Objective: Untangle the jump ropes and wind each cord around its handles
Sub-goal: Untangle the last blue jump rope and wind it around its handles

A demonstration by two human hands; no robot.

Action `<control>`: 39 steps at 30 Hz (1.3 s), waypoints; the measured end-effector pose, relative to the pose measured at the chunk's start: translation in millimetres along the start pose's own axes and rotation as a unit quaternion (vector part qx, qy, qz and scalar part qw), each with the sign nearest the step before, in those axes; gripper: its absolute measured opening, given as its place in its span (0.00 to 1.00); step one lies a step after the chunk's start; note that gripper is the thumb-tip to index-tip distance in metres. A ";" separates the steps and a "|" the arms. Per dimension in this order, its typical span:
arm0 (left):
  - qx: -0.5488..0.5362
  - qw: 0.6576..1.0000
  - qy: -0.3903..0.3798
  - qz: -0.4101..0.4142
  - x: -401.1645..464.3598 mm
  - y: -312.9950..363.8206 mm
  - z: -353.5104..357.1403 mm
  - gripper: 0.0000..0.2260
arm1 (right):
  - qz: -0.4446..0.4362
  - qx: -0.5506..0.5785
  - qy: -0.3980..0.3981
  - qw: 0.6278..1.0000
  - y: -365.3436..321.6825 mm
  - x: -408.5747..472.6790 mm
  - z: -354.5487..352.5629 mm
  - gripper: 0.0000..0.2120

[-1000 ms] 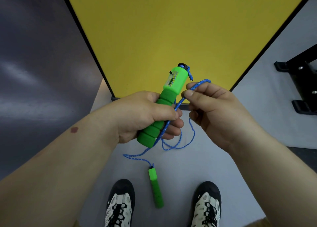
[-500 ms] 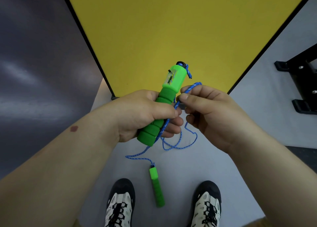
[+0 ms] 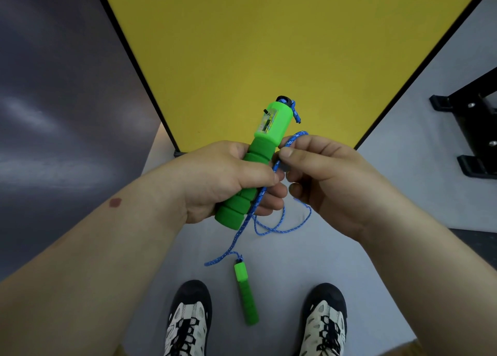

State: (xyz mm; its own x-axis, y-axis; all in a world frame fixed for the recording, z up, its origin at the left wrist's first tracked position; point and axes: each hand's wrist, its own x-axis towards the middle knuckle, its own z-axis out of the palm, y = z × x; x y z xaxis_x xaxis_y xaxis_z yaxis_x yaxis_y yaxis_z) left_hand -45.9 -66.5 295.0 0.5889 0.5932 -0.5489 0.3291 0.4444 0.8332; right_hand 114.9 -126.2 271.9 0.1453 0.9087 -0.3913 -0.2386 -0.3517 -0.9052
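- Our left hand [image 3: 215, 178] grips the green handle [image 3: 258, 162] round its foam part, counter end tilted up & away over the yellow table [image 3: 269, 46].
- Our right hand [image 3: 328, 175] pinches a bend of the blue cord [image 3: 252, 213] btwn thumb & forefinger, just beside the handle.
- Cord runs down along the handle under the left fingers, loops loosely below both hands.
- Second green handle [image 3: 246, 293] hangs from the cord above the grey floor [image 3: 282, 275], btwn our two shoes [image 3: 188, 320].
- Black frame [image 3: 473, 124] stands at right, well apart.
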 end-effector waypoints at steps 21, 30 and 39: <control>0.000 1.000 0.001 -0.005 1.5 -1.7 -1.5 0.02 | 0.001 0.006 0.009 1.000 -0.9 0.8 -0.5 0.05; -0.001 1.000 0.000 -0.006 2.3 -1.8 -1.1 0.02 | -0.039 0.065 0.116 0.990 -1.8 6.1 -5.9 0.04; -0.001 1.000 -0.005 -0.005 3.0 -2.7 -2.1 0.02 | 0.000 0.006 0.017 1.000 -1.0 -0.4 0.1 0.05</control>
State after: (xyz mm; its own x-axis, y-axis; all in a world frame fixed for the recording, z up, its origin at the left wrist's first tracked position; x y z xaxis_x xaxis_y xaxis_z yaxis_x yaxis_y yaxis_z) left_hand -46.6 -64.5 291.0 0.5927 0.5823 -0.5564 0.3331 0.4517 0.8277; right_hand 115.0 -126.2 273.1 0.1776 0.9003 -0.3974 -0.2502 -0.3493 -0.9030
